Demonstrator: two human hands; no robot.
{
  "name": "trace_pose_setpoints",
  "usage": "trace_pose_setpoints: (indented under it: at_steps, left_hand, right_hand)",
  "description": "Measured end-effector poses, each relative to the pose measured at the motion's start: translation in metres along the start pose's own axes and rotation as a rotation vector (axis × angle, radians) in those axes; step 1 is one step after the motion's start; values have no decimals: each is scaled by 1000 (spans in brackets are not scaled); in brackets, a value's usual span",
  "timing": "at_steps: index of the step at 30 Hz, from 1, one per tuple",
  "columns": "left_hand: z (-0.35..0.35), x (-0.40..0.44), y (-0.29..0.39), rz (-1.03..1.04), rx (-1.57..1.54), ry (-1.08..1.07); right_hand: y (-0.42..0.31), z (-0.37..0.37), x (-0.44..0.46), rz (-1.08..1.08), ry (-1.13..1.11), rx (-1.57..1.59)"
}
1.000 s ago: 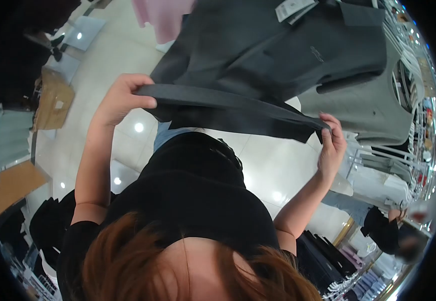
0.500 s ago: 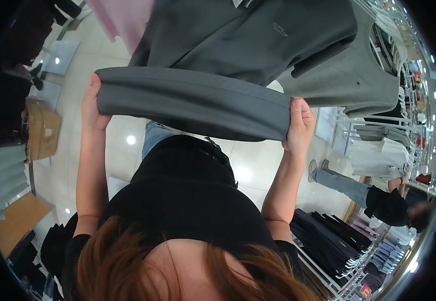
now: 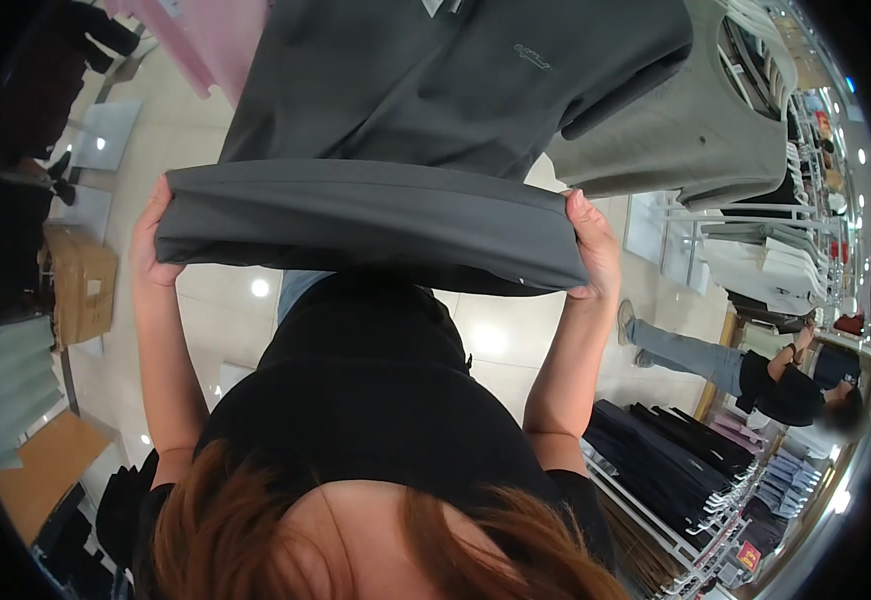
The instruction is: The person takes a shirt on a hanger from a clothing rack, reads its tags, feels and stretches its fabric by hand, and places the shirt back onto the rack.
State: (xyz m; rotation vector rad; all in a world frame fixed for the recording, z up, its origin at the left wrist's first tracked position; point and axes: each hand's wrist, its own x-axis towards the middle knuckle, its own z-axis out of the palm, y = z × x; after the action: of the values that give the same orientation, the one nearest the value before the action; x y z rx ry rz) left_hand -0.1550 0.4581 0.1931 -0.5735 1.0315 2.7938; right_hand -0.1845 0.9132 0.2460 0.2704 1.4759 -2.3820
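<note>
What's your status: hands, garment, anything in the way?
Left hand and right hand gripping dark garment at opposite sides. Garment spread wide between them. Nothing visibly in the way.

The left hand [image 3: 158,238] and right hand [image 3: 598,245] are holding a dark grey garment [image 3: 370,215] spread between them. A grey-green top [image 3: 670,140] is hanging nearby.

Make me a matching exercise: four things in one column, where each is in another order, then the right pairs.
Things:
1. dark grey shirt
2. pink garment
3. cardboard box
4. other person's jeans

Places:
A. far left, bearing a pale label
B. right side, beyond the right hand
C. between left hand and right hand, gripped by both
D. top edge, left of centre

Pairs: 1-C, 2-D, 3-A, 4-B
</note>
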Motion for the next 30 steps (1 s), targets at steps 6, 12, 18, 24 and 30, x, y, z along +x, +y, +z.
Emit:
trace_pose_setpoints:
  at_steps: [6, 12, 18, 24, 30]
  left_hand:
    - [16, -4, 0, 12, 71, -103]
    - [60, -7, -9, 76, 393, -172]
    - [140, -17, -46, -114, 698, -479]
    - [160, -15, -50, -212, 790, -609]
    - [140, -10, -25, -195, 998, -579]
  right_hand:
    - [2, 1, -2, -50, 46, -22]
    - [4, -11, -5, -34, -7, -629]
    - [24, 86, 6, -501, -352, -782]
    - [33, 101, 20, -104, -588, -745]
    - [29, 59, 25, -137, -516, -304]
